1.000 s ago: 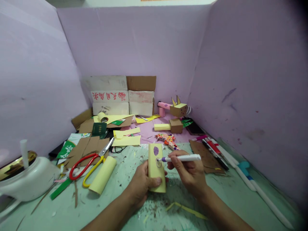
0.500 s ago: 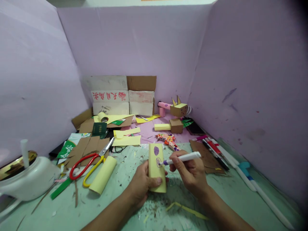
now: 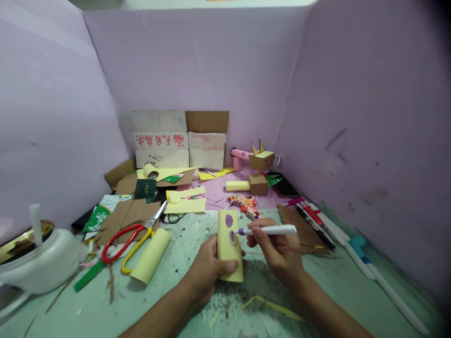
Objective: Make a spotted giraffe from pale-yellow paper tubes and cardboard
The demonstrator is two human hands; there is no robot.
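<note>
My left hand grips the lower part of a yellow paper tube, thumb across its front face. On that face are a filled purple oval near the top and a second, partly coloured oval below it. A purple marker with a white barrel is pinched in my right hand, its tip touching the lower oval. Left of my hands lies a second yellow paper tube, with red and yellow-handled scissors beside it.
A white pot-like vessel stands at far left. Cardboard scraps and yellow paper strips lie behind the scissors. At the back right is a horned box figure. Several markers lie along the right wall.
The marker has tilted flatter, and its tip has moved up slightly within the lower oval. More purple colour shows in that oval's upper part. My left hand and the tube stay put.
</note>
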